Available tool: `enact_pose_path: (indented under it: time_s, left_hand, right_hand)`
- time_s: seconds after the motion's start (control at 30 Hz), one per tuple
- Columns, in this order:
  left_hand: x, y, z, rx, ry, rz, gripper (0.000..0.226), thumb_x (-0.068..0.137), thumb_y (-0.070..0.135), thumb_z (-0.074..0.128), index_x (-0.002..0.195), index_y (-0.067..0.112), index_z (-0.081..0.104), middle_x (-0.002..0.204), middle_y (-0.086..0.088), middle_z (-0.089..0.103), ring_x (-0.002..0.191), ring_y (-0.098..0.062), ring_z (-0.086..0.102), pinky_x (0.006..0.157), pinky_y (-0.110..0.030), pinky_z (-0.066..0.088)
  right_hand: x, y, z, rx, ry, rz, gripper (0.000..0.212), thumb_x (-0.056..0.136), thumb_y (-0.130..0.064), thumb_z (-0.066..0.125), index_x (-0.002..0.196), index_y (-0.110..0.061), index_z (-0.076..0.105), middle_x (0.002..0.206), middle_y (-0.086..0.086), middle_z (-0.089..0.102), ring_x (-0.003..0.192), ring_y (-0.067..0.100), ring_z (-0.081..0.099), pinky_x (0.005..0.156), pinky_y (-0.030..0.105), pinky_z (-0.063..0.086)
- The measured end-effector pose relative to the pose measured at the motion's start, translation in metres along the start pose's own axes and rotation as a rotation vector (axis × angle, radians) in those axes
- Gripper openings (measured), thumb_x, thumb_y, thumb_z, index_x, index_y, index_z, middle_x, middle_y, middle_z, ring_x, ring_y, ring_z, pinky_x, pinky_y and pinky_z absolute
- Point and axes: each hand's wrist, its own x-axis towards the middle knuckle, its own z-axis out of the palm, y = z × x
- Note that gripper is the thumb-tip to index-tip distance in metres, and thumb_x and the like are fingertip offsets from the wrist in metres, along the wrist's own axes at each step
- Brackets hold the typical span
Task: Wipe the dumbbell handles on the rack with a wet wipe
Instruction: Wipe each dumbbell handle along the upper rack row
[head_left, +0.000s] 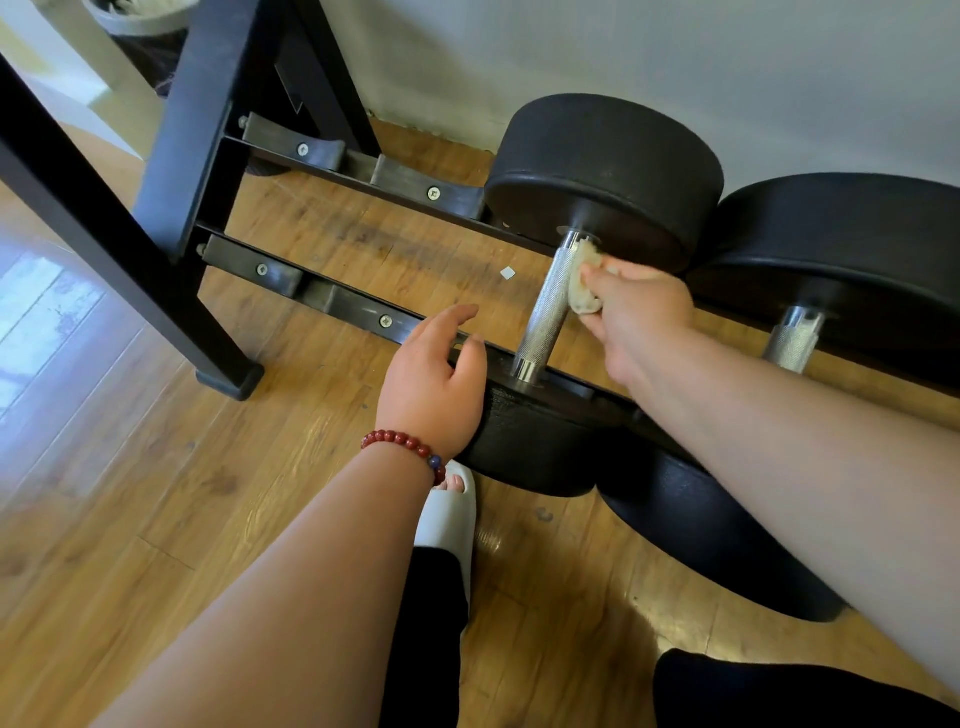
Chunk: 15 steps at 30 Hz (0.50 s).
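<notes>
The second dumbbell (841, 249) runs off the frame's right edge, its handle (792, 340) partly hidden by the right forearm (779, 467). The right hand (639, 317) covers part of the wet wipe (584, 291). Upper left, a bin (140, 21) is cut off.

Bracelet (405, 448) on the wrist of the left hand (431, 384): single strand of round dark-red beads, one blue bead near its right end. Forearms (311, 571) bare back from the bracelet to the frame edge. Just below-right of the bracelet, a white open-toe slide sandal (449, 512), toes showing. Black trouser leg (431, 639) further below the bracelet, second black-clad knee (769, 696) far to its lower right.
</notes>
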Motion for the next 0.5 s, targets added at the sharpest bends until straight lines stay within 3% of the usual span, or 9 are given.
enact_pose_path:
  time_s: [0.13, 0.33, 0.5]
  left_hand:
    - [0.000, 0.000, 0.001, -0.001, -0.005, -0.002, 0.039, 0.100, 0.026, 0.040, 0.138, 0.025, 0.049, 0.140, 0.006, 0.051, 0.127, -0.011, 0.046, 0.097, -0.023, 0.034]
    - [0.000, 0.000, 0.000, 0.005, -0.001, -0.005, 0.039, 0.101, 0.025, 0.040, 0.139, 0.025, 0.048, 0.141, 0.006, 0.051, 0.129, -0.010, 0.044, 0.097, -0.022, 0.031]
    - [0.000, 0.001, 0.000, 0.003, -0.004, -0.007, 0.039, 0.100, 0.024, 0.040, 0.139, 0.025, 0.049, 0.141, 0.006, 0.050, 0.130, -0.011, 0.044, 0.099, -0.023, 0.032]
  right_hand:
    - [-0.016, 0.023, -0.007, -0.157, -0.079, 0.026, 0.022, 0.086, -0.015, 0.072, 0.106, -0.023, 0.071, 0.096, -0.005, 0.073, 0.093, 0.013, 0.069, 0.089, 0.033, 0.055]
    - [0.000, -0.006, 0.004, 0.051, 0.037, 0.038, 0.017, 0.087, -0.013, 0.071, 0.102, -0.019, 0.074, 0.090, -0.004, 0.073, 0.083, 0.010, 0.070, 0.075, 0.024, 0.058]
    - [-0.013, 0.017, -0.001, -0.090, -0.003, -0.035, 0.022, 0.088, -0.015, 0.070, 0.109, -0.021, 0.072, 0.089, -0.009, 0.071, 0.089, 0.009, 0.069, 0.083, 0.028, 0.057]
